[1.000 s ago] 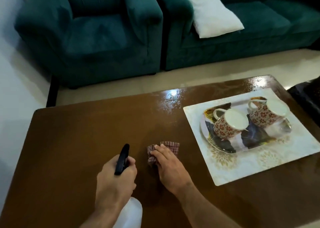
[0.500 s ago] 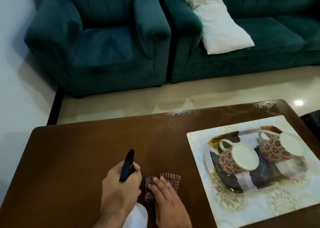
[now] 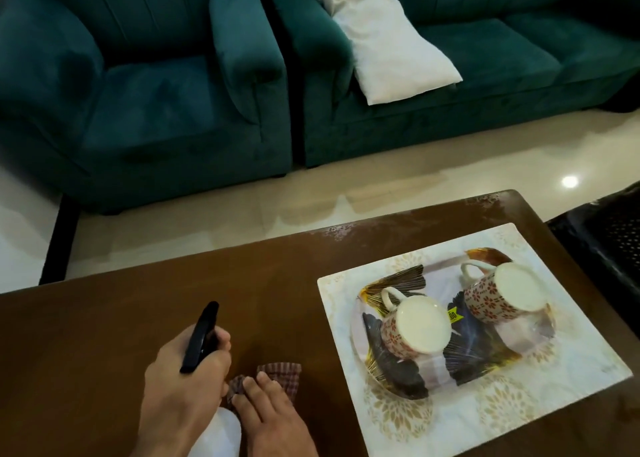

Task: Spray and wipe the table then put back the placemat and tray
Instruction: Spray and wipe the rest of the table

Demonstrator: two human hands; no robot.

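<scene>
L hand (image 3: 180, 387) is clenched round the neck of the spray bottle (image 3: 221, 432), black trigger head (image 3: 201, 337) pointing up and away over the table (image 3: 104, 335); the white body sits low at the frame's bottom edge. R hand (image 3: 273, 418) lies flat w/ straight fingers pressing the checked cloth (image 3: 280, 373) onto the wood, just beside the L hand, nearly touching. Placemat (image 3: 519, 408) is to the R of both hands w/ the tray (image 3: 408, 377) on it and 2 cups (image 3: 415, 328) lying on their sides on the tray; its near-L edge is close to the cloth, its long axis runs slantwise away to the far R. Judging by this, wiping is under way on the bare L-centre part, and the mat + tray aren't lifted off yet, so the wood under them looks undone. R hand is the nearer 1 to the mat; next sweep prob needs to go L or away, else the cloth bumps the mat edge. Wet patches show at the far edge
</scene>
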